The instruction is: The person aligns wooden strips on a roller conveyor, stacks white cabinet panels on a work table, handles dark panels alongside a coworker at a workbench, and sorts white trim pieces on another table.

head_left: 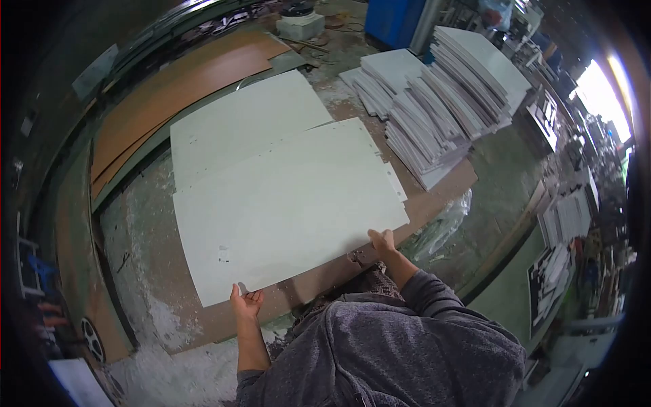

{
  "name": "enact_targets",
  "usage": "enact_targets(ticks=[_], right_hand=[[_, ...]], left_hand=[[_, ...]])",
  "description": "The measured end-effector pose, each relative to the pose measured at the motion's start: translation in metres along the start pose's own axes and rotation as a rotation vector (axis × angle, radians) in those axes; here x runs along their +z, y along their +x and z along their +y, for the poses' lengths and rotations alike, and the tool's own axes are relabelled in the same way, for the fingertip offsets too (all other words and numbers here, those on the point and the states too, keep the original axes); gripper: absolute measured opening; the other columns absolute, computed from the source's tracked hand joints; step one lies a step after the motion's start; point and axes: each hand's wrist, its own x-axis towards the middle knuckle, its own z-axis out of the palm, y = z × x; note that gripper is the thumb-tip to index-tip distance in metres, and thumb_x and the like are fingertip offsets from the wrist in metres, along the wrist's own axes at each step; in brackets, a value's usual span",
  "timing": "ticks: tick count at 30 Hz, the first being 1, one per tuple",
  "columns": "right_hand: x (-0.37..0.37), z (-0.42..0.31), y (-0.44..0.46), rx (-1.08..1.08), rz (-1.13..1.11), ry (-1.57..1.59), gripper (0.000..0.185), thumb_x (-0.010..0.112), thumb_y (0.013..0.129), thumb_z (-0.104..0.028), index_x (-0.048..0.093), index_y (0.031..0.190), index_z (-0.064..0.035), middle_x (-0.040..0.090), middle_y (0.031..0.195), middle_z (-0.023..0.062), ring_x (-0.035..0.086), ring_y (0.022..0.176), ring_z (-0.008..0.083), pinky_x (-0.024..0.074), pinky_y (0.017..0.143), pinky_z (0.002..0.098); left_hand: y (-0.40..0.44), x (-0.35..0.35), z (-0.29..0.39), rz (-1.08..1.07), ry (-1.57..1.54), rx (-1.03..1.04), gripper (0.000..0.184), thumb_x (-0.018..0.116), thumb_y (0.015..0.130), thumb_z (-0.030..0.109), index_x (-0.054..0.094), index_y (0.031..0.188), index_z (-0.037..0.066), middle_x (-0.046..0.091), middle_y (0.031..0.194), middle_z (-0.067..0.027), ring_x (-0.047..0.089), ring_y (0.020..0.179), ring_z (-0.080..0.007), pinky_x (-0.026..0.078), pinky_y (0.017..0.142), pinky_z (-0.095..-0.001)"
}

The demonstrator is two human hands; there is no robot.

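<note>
A large white sheet [285, 203] slants across the work surface, its near edge toward my body. My left hand [248, 302] is at that edge near the left corner, palm up, thumb over the edge and fingers curled at its underside. Farther right, my right hand [382, 241] grips the same edge near the right corner, with the thumb on top and the other fingers mostly hidden. Another white sheet [244, 119] lies beyond, partly overlapped by the near one. Small dark marks and notches show along the right side of the near sheet.
Brown board [447, 186] lies beneath the sheets. Tall stacks of white panels [468, 81] stand at the back right. Brown sheets [196, 74] lie at the back left. Clear plastic film [451, 220] is on the right. More panels [566, 217] sit at far right.
</note>
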Motion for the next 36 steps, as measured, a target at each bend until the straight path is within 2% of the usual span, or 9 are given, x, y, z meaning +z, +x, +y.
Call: enact_targets(ticks=[4,7,10,14,17,19,24,29,36], right_hand=[[0.004,-0.056,-0.046,0.063,0.177,0.236,0.031,0.067,0.070,-0.023,0.050,0.063,0.0009,0.051,0.060,0.0055,0.049,0.048,0.0146,0.0421,0.044,0.0286],[0.005,-0.027,-0.002,-0.026,0.055,0.127,0.034,0.067,0.071,-0.025,0.049,0.056,-0.0002,0.050,0.055,0.0034,0.047,0.044,0.0145,0.0422,0.043,0.0283],[0.010,-0.014,0.023,-0.154,-0.029,0.153,0.033,0.065,0.071,-0.025,0.051,0.058,0.0018,0.051,0.057,0.0058,0.048,0.045,0.0146,0.0408,0.042,0.0281],[-0.007,-0.026,0.008,-0.138,-0.036,-0.252,0.039,0.064,0.073,-0.029,0.054,0.082,0.0081,0.062,0.086,0.0247,0.061,0.083,0.0317,0.0464,0.071,0.0384],[-0.020,-0.005,-0.010,-0.296,-0.134,-0.222,0.028,0.059,0.078,-0.025,0.058,0.086,0.0017,0.062,0.087,0.0212,0.060,0.082,0.0358,0.0466,0.070,0.0414],[-0.041,-0.004,-0.038,-0.571,-0.285,-0.661,0.026,0.055,0.079,-0.025,0.058,0.088,-0.0018,0.062,0.086,0.0182,0.059,0.082,0.0382,0.0472,0.072,0.0450],[-0.082,0.064,-0.046,-0.352,-0.466,-0.865,0.038,0.054,0.076,-0.031,0.060,0.101,-0.0034,0.062,0.098,0.0188,0.059,0.091,0.0359,0.0473,0.079,0.0432],[-0.161,0.129,-0.029,-0.243,-0.359,-0.801,0.045,0.055,0.075,-0.032,0.058,0.109,-0.0034,0.061,0.102,0.0197,0.057,0.096,0.0366,0.0456,0.085,0.0421],[-0.333,0.174,-0.021,-0.115,-0.129,-0.497,0.040,0.058,0.077,-0.029,0.059,0.106,-0.0012,0.061,0.101,0.0208,0.059,0.096,0.0341,0.0477,0.080,0.0379]], left_hand=[[0.008,0.006,0.013,-0.054,0.016,-0.006,0.075,0.054,0.082,0.050,0.030,0.126,-0.006,0.036,0.132,-0.0218,0.037,0.121,-0.0349,0.025,0.102,-0.0469],[0.019,0.020,0.022,-0.028,0.022,0.062,0.069,0.055,0.082,0.049,0.035,0.122,-0.004,0.040,0.128,-0.0208,0.040,0.117,-0.0347,0.030,0.100,-0.0468],[0.034,0.023,0.037,-0.092,0.145,0.049,0.068,0.056,0.082,0.049,0.036,0.122,-0.002,0.040,0.129,-0.0177,0.042,0.115,-0.0330,0.035,0.096,-0.0460],[0.034,0.020,0.031,-0.121,0.306,0.122,0.078,0.058,0.079,0.051,0.032,0.124,-0.007,0.039,0.128,-0.0168,0.044,0.112,-0.0311,0.039,0.090,-0.0456],[0.033,0.012,0.013,-0.019,0.338,0.152,0.080,0.058,0.078,0.055,0.030,0.128,-0.001,0.042,0.125,-0.0135,0.048,0.104,-0.0266,0.042,0.080,-0.0407],[0.032,-0.003,-0.002,-0.050,0.376,0.141,0.079,0.057,0.079,0.056,0.030,0.131,0.003,0.039,0.130,-0.0141,0.047,0.107,-0.0270,0.043,0.078,-0.0393],[0.015,-0.025,-0.068,0.037,0.626,0.028,0.086,0.055,0.078,0.058,0.022,0.137,0.005,0.035,0.135,-0.0151,0.046,0.110,-0.0300,0.038,0.085,-0.0408],[0.001,0.000,-0.134,0.048,0.868,-0.013,0.084,0.054,0.080,0.057,0.022,0.138,0.006,0.029,0.141,-0.0148,0.042,0.118,-0.0320,0.035,0.093,-0.0424],[-0.052,0.132,-0.275,-0.058,1.215,0.346,0.065,0.058,0.083,0.045,0.036,0.132,0.008,0.037,0.136,-0.0141,0.042,0.120,-0.0255,0.033,0.097,-0.0361]])
